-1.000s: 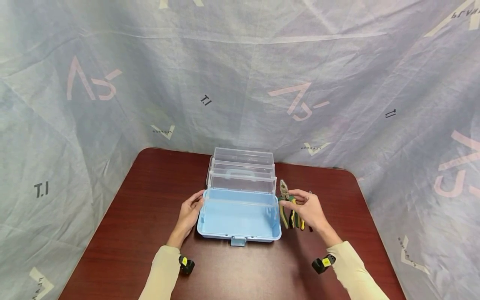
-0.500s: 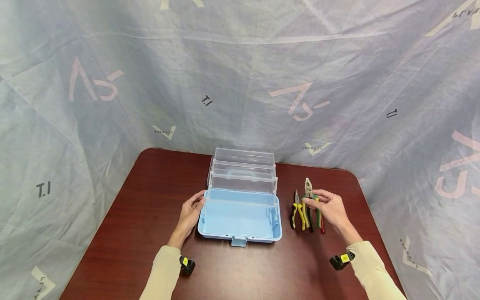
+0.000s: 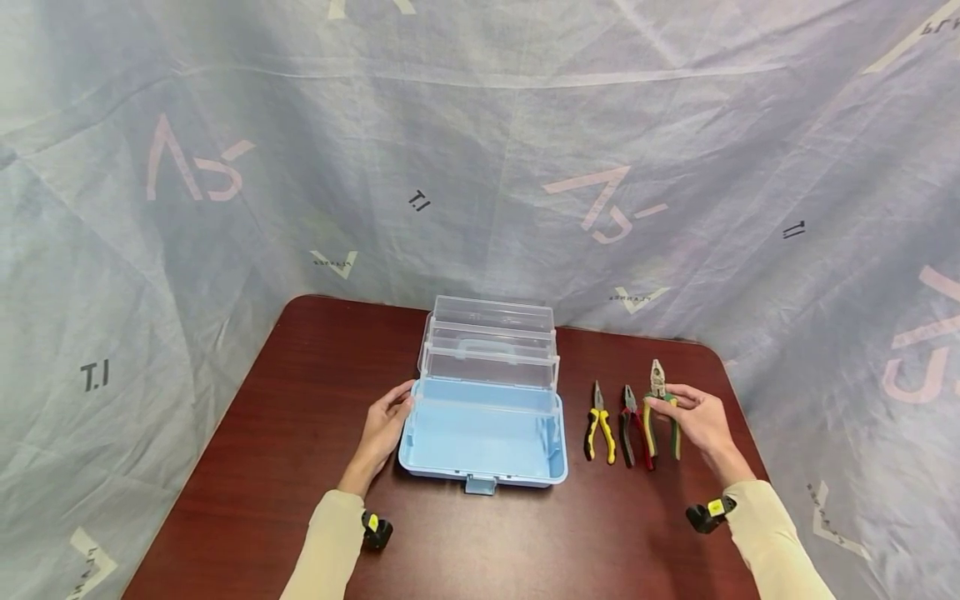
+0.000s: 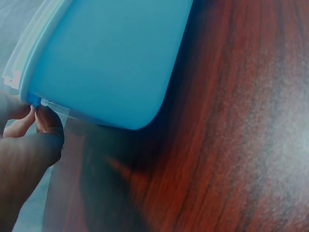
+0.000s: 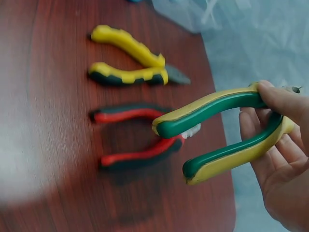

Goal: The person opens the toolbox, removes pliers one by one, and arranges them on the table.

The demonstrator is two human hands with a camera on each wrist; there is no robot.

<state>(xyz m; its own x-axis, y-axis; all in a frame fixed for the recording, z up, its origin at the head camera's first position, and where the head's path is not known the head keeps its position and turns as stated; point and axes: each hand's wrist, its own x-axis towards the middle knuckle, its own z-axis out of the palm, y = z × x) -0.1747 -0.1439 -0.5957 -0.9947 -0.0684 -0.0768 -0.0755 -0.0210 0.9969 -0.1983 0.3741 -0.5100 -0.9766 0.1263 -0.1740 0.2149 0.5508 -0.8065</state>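
A light blue toolbox (image 3: pixel 480 442) stands with its lid back and its clear trays (image 3: pixel 491 337) raised behind. My left hand (image 3: pixel 380 427) pinches its far left corner; in the left wrist view, thumb and fingers (image 4: pixel 49 118) meet at the rim. To the right, my right hand (image 3: pixel 699 419) holds combination pliers with green and yellow handles (image 5: pixel 217 110) near the pivot, their head pointing away and handles spread. They hang over the table, partly above pliers with red and black handles (image 3: pixel 629 408). Left of those lie long-nose pliers with yellow and black handles (image 3: pixel 597 410).
The dark red wooden table (image 3: pixel 300 467) carries everything. A grey printed cloth (image 3: pixel 480 167) hangs close behind the table and along both sides. A latch (image 3: pixel 481 485) sticks out from the toolbox's front.
My right hand has carried the green and yellow pliers rightward, away from the toolbox and past the other two pliers, which now show in fuller view. My left hand stays at the toolbox corner.
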